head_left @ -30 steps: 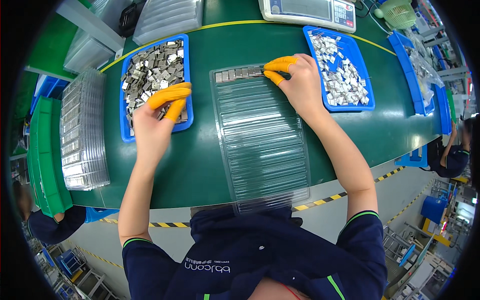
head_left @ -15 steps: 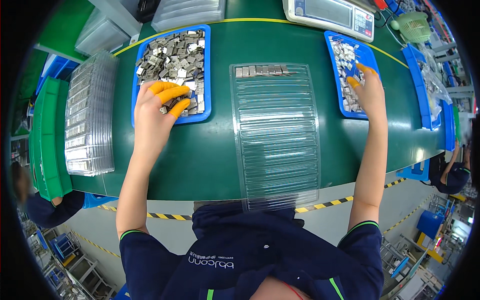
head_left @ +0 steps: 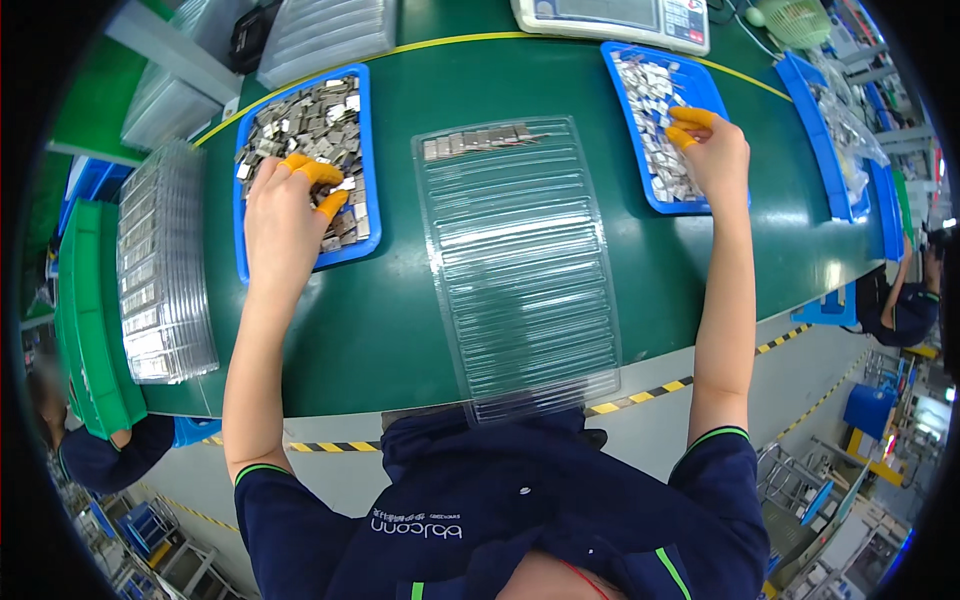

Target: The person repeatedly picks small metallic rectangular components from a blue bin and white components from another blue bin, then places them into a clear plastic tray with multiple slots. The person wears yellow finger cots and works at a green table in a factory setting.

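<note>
Head view: your left hand is at the left blue tray of grey metal pieces, thumb and fingertips apart. Clear ribbed tray sits mid-bench, near end past the edge, 1 row of parts at its far end. Your right hand is over the right blue tray of white pieces, thumb and finger close; can't tell if they grip one.

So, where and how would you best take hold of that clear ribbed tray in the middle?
Probably by the long side rims of the clear tray, left hand from the left, right hand from the right: bare tabletop flanks both sides. Holding it level seems wise, since small metal pieces lie in its far row.
</note>
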Demonstrator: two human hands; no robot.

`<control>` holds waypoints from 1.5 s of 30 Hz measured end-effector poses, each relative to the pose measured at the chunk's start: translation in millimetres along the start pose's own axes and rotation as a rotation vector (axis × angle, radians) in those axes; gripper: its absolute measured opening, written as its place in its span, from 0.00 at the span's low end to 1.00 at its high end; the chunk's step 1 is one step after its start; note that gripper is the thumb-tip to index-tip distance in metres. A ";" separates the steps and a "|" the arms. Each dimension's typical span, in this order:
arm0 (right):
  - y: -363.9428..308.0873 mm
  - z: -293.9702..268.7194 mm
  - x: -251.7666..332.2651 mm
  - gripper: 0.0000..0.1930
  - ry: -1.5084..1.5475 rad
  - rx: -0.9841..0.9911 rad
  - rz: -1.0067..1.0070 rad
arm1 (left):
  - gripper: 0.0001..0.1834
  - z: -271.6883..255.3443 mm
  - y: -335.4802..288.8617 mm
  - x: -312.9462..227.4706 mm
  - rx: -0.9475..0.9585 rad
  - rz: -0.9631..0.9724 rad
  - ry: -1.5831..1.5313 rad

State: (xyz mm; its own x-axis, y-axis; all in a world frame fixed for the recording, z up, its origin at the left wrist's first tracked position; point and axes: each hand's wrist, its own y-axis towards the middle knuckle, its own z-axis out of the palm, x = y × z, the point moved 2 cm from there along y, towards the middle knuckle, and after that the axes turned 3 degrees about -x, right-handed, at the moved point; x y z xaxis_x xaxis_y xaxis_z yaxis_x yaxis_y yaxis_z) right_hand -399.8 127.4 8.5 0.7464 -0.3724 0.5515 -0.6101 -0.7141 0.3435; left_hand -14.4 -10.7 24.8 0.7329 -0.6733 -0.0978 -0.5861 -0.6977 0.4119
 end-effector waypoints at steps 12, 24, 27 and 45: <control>-1.2 0.6 -5.2 0.10 -0.064 0.019 -0.091 | 0.09 -4.0 14.8 2.6 0.197 -0.117 -0.156; 1.3 -6.6 20.2 0.13 0.448 -0.117 0.107 | 0.09 7.8 2.2 3.3 0.063 -0.170 -0.339; -7.6 -6.0 45.2 0.12 0.635 -0.014 0.046 | 0.11 7.1 -0.6 0.8 0.032 -0.127 -0.433; -45.9 37.0 109.1 0.13 0.968 0.501 0.179 | 0.14 5.4 25.9 -42.8 0.266 -0.527 -1.310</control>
State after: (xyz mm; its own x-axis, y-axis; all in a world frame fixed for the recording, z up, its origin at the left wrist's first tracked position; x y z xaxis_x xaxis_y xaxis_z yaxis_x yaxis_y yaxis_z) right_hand -280.5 97.6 24.8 0.0010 -0.0286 0.9996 -0.3484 -0.9370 -0.0264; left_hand -62.8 -1.3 34.8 0.1265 0.0390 -0.9912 -0.5043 -0.8579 -0.0982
